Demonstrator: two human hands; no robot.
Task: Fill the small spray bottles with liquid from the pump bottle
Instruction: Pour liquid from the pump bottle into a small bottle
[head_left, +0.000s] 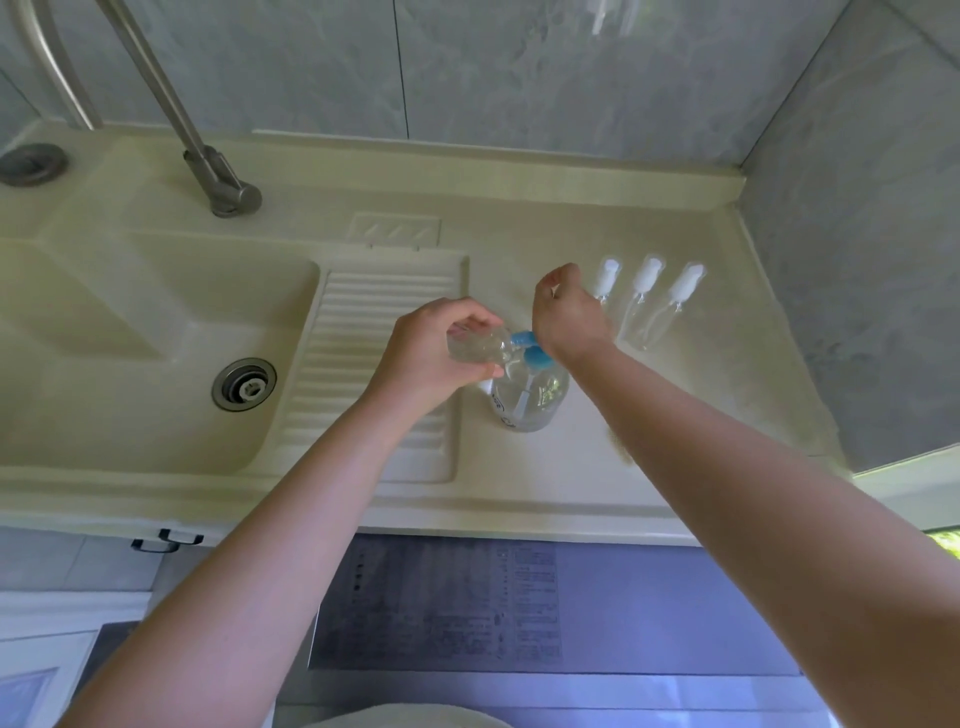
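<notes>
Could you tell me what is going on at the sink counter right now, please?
A person is filling a small spray bottle, gripped sideways in the left hand with its mouth at the blue nozzle of the pump bottle. The right hand is bent over the pump head. Three more capped spray bottles lie on the counter beyond.

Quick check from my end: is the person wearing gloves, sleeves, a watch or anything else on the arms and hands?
Nothing visible. The left hand and right hand are both bare, with no gloves. Both forearms are uncovered all the way to the bottom edge of the view, so no sleeve shows. No watch, bracelet or wristband appears on either wrist, and no ring can be made out on the fingers that show.
</notes>
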